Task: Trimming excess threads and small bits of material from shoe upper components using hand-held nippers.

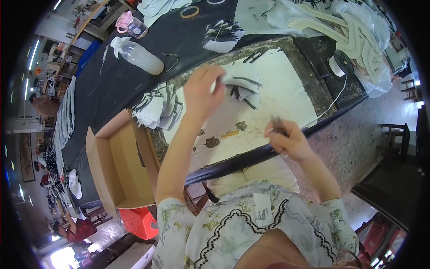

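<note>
My left hand (204, 92) is over the far left part of a worn white board (286, 85), its fingers curled together. Motion blurs it, and what the fingertips hold, if anything, cannot be made out. Just right of those fingertips lies a small pile of white cut pieces with black edging (245, 87). My right hand (290, 141), above the board's near right edge, is closed round a small dark metal tool (279, 125). Blur hides the tool's exact kind. Left of my left hand, a fanned stack of similar white pieces (156, 107) sits at the board's edge.
An open cardboard box (101, 166) stands at the left. Farther back are a cloudy bottle (141, 58), a pink-lidded jug (131, 24), a tape roll (189, 12) and another bundle of pieces (222, 38). At the right are a cord spool (340, 63) and cream shaped parts (354, 42) in plastic.
</note>
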A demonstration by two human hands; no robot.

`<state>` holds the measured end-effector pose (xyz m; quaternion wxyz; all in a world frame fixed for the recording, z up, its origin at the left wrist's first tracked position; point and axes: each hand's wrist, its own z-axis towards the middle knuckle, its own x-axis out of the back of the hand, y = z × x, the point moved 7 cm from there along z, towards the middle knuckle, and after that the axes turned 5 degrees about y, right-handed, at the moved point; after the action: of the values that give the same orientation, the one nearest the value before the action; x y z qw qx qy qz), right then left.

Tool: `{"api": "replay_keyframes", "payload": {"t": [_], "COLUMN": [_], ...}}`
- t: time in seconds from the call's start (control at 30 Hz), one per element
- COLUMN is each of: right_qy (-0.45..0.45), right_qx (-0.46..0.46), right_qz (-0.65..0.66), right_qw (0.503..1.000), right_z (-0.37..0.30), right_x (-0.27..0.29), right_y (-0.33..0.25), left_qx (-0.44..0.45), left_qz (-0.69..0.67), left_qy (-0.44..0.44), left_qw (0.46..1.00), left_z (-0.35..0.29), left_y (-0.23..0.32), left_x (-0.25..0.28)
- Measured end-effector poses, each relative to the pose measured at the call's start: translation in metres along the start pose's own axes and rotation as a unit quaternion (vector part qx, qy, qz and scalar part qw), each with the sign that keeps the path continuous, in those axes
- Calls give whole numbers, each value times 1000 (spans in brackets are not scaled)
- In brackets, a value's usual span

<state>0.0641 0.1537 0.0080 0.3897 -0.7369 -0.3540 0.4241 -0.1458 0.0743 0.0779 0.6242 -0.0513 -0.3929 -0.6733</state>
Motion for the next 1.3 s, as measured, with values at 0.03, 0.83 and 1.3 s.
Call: {"api": "replay_keyframes", "payload": {"t": [0.03,0.83,1.3], "right_qy": [30,-187,-229], "right_qx": [9,44,46], "right_qz": [5,-418,-512], "right_qw": [1000,888,827], "right_z": [2,77,92], "right_x": [12,-67,-72], "right_y": [-2,11,24], "left_qx": [5,22,104], "left_qz": [3,57,74], "left_qy": [-3,-150,-98], "left_qw": [1000,987,987], "left_z": [-17,-182,-177], "left_y": [5,87,67], "left_x": [15,4,12]}}
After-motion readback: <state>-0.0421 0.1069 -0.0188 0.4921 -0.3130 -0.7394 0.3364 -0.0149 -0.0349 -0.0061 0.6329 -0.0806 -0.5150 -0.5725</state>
